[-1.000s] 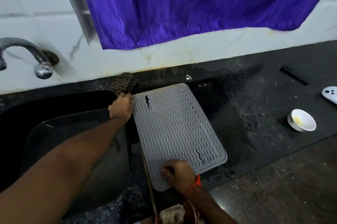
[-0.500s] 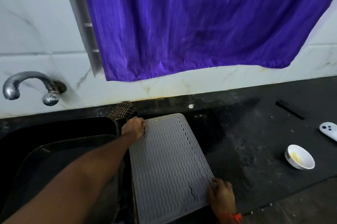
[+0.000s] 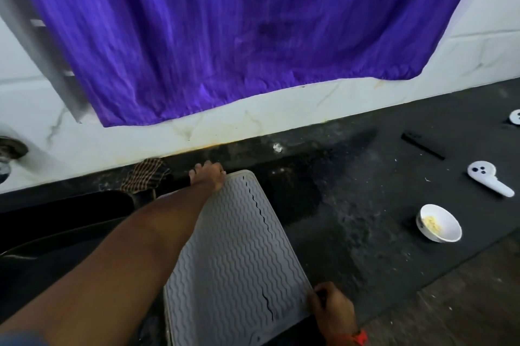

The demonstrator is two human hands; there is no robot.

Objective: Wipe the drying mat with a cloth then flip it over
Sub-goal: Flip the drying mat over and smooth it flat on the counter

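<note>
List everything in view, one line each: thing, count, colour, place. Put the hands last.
drying mat: one, grey with wavy ridges, on the counter beside the sink
checked cloth: one, brown and black, bunched at the wall by the sink's far corner
sink: one, black, left of the mat
tap: one, metal, on the wall at the left edge
curtain: one, purple, hanging over the wall
bowl: one, white with yellow bits inside, on the counter at right
controller: one, white, beyond the bowl
counter: one, black, speckled
left hand: grips the mat's far corner
right hand: grips the mat's near right corner, orange band at the wrist
</note>
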